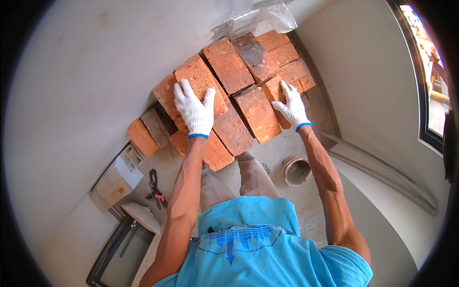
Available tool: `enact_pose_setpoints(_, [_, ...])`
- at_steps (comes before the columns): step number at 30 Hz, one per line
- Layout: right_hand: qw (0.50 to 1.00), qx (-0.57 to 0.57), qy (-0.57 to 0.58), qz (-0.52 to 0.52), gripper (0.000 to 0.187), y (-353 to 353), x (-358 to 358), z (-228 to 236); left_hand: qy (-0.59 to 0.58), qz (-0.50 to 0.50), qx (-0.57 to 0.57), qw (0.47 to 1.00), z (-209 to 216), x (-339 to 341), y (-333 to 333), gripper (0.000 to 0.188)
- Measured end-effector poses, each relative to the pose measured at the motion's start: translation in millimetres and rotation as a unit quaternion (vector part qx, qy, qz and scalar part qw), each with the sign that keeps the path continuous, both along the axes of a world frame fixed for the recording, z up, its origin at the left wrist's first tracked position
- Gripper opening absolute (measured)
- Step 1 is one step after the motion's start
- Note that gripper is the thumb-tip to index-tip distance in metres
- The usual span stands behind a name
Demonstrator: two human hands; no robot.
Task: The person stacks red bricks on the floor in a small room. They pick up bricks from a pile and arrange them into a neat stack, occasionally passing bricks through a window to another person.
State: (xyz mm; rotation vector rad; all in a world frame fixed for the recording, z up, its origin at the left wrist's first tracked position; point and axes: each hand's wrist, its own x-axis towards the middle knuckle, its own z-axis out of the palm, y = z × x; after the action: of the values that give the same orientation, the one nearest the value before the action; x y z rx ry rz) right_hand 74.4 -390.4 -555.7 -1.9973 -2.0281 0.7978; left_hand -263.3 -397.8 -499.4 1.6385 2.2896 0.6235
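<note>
My left hand (195,109), in a white knit glove with a blue cuff, rests with spread fingers on an orange brick (197,71) on the left of a brick stack. That brick lies across others, overlapping a darker brick (233,129). My right hand (292,107), gloved the same way, touches a narrower-looking brick (273,88) at the stack's right side. Its thumb and fingers are apart, and its palm hides part of that brick. Between my hands lies another orange brick (258,112), with a larger one (228,65) behind it.
A grey-rimmed bucket (297,171) stands on the floor by my right forearm. Long bars (382,170) lie along the right wall, below a window (430,81). Left are loose bricks (143,137), a carton (117,179) and a dark tool with red (157,190). Crumpled clear plastic (265,20) lies behind the stack.
</note>
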Motion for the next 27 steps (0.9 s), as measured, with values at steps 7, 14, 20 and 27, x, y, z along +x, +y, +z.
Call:
enact_pose_setpoints(7, [0.994, 0.062, -0.030, -0.090, 0.080, -13, -27, 18, -0.003, 0.004, 0.037, 0.999, -3, 1, 0, 0.090])
enact_pose_setpoints(14, [0.984, 0.152, -0.065, -0.064, 0.074, 0, -13, -11, -0.007, 0.010, 0.004, 1.000, -2, 2, -1, 0.093])
enact_pose_setpoints(20, [0.989, 0.143, -0.015, -0.035, 0.054, 10, 8, -28, -0.015, 0.016, 0.017, 1.000, -2, 3, 0, 0.094])
enact_pose_setpoints(27, [0.985, 0.154, -0.015, -0.077, 0.058, -42, 13, -9, 0.003, 0.009, 0.012, 1.000, -3, 2, 2, 0.096])
